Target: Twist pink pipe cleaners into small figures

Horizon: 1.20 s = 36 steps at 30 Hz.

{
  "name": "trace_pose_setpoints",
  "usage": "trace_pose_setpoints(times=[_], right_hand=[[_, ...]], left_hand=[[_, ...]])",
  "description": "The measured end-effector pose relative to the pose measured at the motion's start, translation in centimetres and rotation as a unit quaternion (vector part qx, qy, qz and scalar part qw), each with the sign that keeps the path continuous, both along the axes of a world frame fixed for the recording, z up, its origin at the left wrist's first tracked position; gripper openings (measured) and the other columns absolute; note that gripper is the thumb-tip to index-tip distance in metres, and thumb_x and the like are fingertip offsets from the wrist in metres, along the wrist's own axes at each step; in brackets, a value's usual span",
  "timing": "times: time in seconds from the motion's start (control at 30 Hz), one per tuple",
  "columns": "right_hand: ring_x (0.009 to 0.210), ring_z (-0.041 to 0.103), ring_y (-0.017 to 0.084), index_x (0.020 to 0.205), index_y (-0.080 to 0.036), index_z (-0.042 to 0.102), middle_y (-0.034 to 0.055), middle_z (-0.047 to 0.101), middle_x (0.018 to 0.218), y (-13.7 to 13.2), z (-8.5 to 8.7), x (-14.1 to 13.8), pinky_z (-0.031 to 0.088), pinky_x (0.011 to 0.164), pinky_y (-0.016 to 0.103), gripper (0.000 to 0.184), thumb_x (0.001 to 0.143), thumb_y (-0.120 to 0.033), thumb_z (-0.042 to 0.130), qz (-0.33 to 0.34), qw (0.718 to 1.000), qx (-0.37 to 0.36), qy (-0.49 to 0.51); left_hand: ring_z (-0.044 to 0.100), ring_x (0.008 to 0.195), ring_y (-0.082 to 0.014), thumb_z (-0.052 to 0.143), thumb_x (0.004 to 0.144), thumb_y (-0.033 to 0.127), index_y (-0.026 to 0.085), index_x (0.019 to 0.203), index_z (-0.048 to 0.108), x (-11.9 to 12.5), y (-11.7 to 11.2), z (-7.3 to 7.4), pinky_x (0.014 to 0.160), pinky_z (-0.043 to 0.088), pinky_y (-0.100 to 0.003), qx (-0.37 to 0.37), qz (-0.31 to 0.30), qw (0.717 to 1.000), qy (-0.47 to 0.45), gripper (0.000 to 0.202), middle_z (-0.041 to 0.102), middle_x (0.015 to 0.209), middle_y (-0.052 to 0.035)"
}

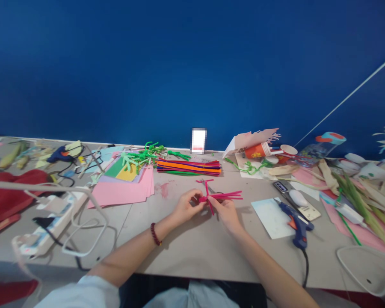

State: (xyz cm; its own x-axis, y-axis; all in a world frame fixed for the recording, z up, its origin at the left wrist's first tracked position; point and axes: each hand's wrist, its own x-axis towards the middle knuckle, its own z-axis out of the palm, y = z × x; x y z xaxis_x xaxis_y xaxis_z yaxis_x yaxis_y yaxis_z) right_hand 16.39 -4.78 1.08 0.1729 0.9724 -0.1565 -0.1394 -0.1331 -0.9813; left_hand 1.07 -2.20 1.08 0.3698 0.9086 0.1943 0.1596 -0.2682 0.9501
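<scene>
Left hand (189, 204), thumb and fingers curled together, pinches the crossed pink pipe cleaners (223, 196) above the middle of the table (199, 256); right hand (227, 212) pinches them just beside it. Around them, left to right: a power strip (69, 209), pink paper (122, 190), a bundle of coloured pipe cleaners (189, 167) beyond the hands, a pale sheet (271, 218), and a blue glue gun (298, 226) overlapping it.

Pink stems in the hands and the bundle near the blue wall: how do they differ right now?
Hold: the pink stems are gripped by the left hand and right hand; the bundle lies on the table, untouched.
Colour: the pink stems are one hue; the bundle mixes orange, purple and green.
Pose: the pink stems cross and splay; the bundle lies straight, side by side.
Shared: both are long, thin strips.
</scene>
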Motion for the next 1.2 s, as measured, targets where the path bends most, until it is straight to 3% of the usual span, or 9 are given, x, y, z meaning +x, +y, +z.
trace_pose_setpoints(times=[0.33,0.77,1.1,1.2], right_hand=[[0.056,0.063,0.018,0.068,-0.016,0.073,0.0056,0.07,0.062,0.3,-0.9,0.3,0.05,0.058,0.03,0.033,0.057,-0.047,0.077,0.013,0.999,-0.013,0.048],[0.048,0.057,0.015,0.071,-0.013,0.072,0.0053,0.067,0.055,0.3,-1.4,0.4,0.039,0.044,0.024,0.036,0.062,-0.047,0.075,0.02,0.996,-0.044,0.071],[0.047,0.055,0.012,0.068,-0.012,0.07,0.0048,0.065,0.054,0.2,-0.9,0.3,0.035,0.043,0.021,0.038,0.057,-0.048,0.078,0.005,0.993,-0.058,0.099],[0.045,0.053,0.012,0.071,-0.012,0.07,0.0044,0.065,0.053,0.3,-1.1,0.2,0.034,0.042,0.022,0.039,0.058,-0.048,0.077,0.006,0.993,-0.058,0.098]], left_hand=[[0.058,0.067,-0.0115,0.062,0.075,0.028,0.016,0.082,0.058,-0.2,0.4,-0.2,0.062,0.05,-0.023,0.001,-0.007,1.0,0.013,0.014,0.061,0.078,-0.0012],[0.06,0.073,-0.0123,0.065,0.077,0.029,0.019,0.098,0.061,-0.4,0.4,-0.5,0.065,0.049,-0.023,0.015,-0.017,1.0,0.008,0.024,0.064,0.093,-0.0029],[0.058,0.075,-0.0128,0.063,0.079,0.029,0.018,0.097,0.067,-0.5,0.5,-0.6,0.066,0.048,-0.023,0.057,-0.003,0.998,0.016,0.021,0.065,0.088,-0.0043],[0.059,0.073,-0.0128,0.067,0.075,0.032,0.017,0.098,0.067,-0.4,0.7,-0.7,0.066,0.048,-0.023,0.011,0.013,1.0,-0.006,0.027,0.066,0.089,-0.0052]])
